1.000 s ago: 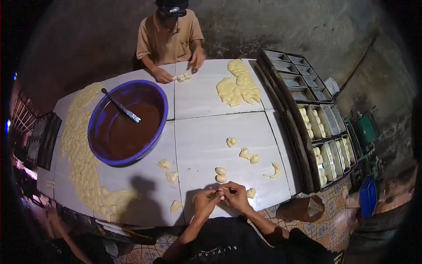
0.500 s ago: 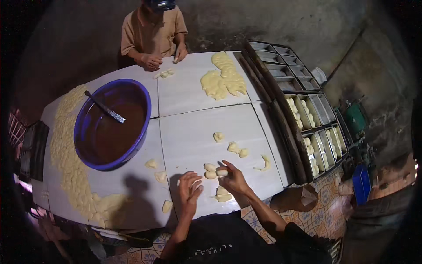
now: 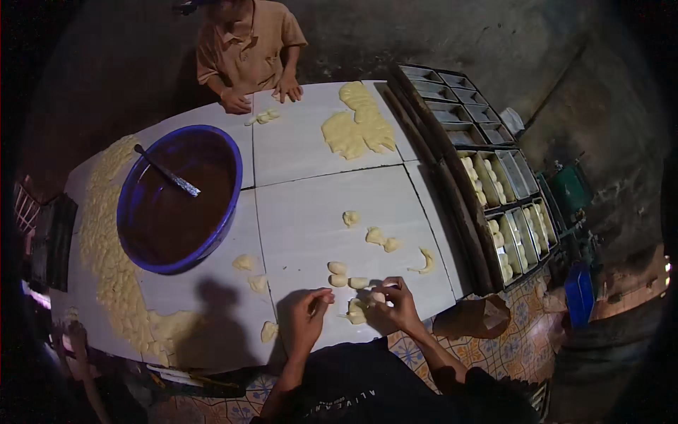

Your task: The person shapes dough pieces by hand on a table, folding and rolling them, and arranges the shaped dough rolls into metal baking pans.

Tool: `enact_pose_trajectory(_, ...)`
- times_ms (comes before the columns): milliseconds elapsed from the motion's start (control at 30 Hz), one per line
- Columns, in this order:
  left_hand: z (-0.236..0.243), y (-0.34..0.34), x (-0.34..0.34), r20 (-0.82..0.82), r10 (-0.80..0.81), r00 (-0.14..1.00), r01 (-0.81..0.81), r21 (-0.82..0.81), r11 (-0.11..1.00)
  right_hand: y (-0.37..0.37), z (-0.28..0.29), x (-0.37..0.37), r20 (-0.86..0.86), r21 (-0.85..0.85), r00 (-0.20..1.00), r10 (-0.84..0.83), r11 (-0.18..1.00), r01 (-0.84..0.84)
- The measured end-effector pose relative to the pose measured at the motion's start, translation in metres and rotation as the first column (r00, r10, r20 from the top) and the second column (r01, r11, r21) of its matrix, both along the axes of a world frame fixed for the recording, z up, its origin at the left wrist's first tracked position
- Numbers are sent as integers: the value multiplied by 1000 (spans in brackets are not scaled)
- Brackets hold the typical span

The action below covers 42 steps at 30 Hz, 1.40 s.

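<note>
My left hand point(image 3: 311, 314) is closed, thumb and fingertips drawn together above the white tiled table point(image 3: 325, 205); what they hold, if anything, is too small to make out. My right hand point(image 3: 400, 307) grips a pale dough piece point(image 3: 381, 294) at the front edge. Between the two hands, smooth rounded dough pieces point(image 3: 337, 275) form a small group, and a rougher lump point(image 3: 355, 311) lies nearer me. Other loose lumps point(image 3: 374, 235) and a curved strip point(image 3: 426, 261) sit farther off, with a few more point(image 3: 256, 281) left of my left hand.
A blue tub point(image 3: 227, 212) of brown mixture with a spoon stands left, beside many dough pieces point(image 3: 106, 233). Metal tins point(image 3: 452, 116), some dough-filled, line the right. Across, a co-worker point(image 3: 247, 49) rests hands near small pieces and flattened dough point(image 3: 357, 134). Another person's arm shows lower left.
My hands, together a second ago, are now apart. A rounded piece has joined the group between them. My left fingers have drawn together, and my right hand has moved right, gripping dough.
</note>
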<state>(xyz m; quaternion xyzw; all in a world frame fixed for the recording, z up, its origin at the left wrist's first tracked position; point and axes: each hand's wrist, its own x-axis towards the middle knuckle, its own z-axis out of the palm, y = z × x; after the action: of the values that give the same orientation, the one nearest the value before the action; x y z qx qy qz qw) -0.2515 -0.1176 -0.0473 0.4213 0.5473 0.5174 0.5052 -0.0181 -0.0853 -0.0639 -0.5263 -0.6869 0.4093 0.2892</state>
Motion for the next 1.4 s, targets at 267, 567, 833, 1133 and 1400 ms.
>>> enact_pose_trajectory(267, 26, 1, 7, 89, 235, 968, -241, 64, 968, 23, 47, -96, -360, 137, 922, 140, 986, -97)
enact_pose_trajectory(567, 44, -2, -24, 976, 181, 122, 43, -188, 981, 30, 52, -145, -267, 318, 875, 403, 894, -315)
enact_pose_trajectory(833, 90, 135, -186, -54, 187, 981, -187, 15, 982, 60, 35, -143, -625, -72, 670, 400, 825, -560)
enact_pose_trajectory(1133, 59, 184, -249, -592, -42, 805, -213, -354, 911, 54, 8, -154, -659, -73, 674, 334, 863, -499)
enact_pose_trajectory(1400, 74, 79, -103, 544, -37, 838, 119, -116, 986, 74, 3, -157, -830, -500, 514, -218, 699, -511)
